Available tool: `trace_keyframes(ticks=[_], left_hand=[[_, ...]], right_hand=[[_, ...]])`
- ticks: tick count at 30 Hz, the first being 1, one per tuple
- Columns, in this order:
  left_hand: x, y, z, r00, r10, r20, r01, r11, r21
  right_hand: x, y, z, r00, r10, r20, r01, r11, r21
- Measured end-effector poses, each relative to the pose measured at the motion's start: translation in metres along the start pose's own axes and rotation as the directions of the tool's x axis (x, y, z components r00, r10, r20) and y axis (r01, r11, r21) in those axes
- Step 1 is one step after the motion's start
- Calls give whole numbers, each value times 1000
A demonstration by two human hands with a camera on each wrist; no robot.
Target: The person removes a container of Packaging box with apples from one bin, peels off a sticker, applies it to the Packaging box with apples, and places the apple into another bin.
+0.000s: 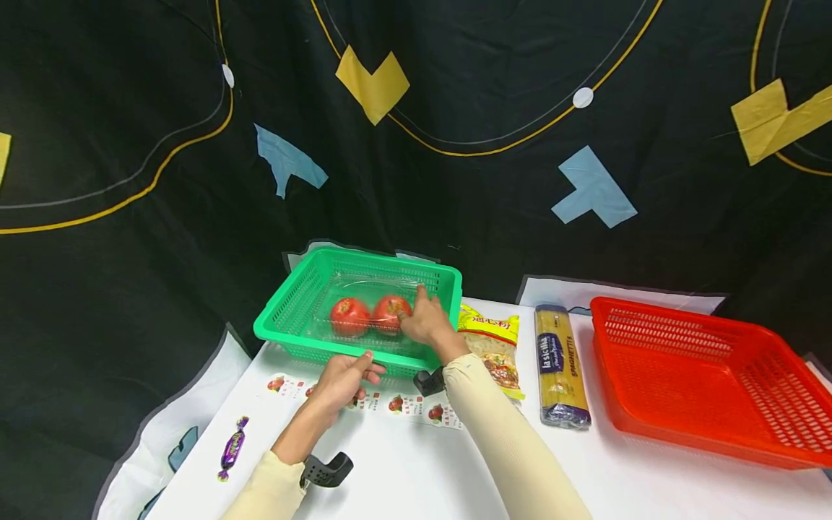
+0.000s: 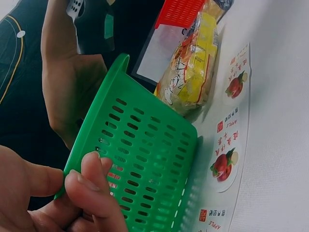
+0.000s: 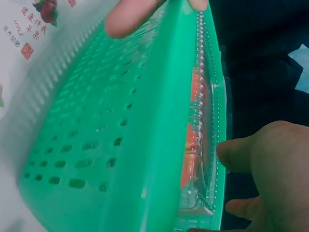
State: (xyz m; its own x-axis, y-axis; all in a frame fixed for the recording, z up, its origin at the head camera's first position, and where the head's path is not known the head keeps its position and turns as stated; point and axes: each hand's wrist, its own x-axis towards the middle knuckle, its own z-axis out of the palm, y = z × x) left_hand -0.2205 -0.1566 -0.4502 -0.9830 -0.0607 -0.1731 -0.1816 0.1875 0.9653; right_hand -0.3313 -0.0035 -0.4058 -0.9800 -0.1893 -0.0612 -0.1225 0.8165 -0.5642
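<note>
A green plastic basket (image 1: 354,357) stands at the back left of the white table. Inside it lies a clear plastic box (image 1: 372,334) with two red apples (image 1: 349,318). My left hand (image 1: 341,379) grips the front rim of the basket, thumb over the rim and fingers against the perforated outside wall (image 2: 140,130). Over the right end of the clear box is my right hand (image 1: 429,321), its fingers extended and apart. In the right wrist view my right hand (image 3: 275,169) is beside the box; contact with it cannot be told.
Right of the basket lie a yellow pasta bag (image 1: 490,343) and a spaghetti pack (image 1: 561,365). Farther right stands a red basket (image 1: 682,390). A purple wrapped candy (image 1: 232,449) lies at the left, and an apple-printed label strip (image 1: 396,406) in front of the green basket.
</note>
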Motion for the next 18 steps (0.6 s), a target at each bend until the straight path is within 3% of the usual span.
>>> trace_keyframes(ticks=[18], left_hand=[[-1,-1,2,999,28,-16,-28,1000,-2]], right_hand=[[-2,0,-1,999,19,-28,-16,996,93]])
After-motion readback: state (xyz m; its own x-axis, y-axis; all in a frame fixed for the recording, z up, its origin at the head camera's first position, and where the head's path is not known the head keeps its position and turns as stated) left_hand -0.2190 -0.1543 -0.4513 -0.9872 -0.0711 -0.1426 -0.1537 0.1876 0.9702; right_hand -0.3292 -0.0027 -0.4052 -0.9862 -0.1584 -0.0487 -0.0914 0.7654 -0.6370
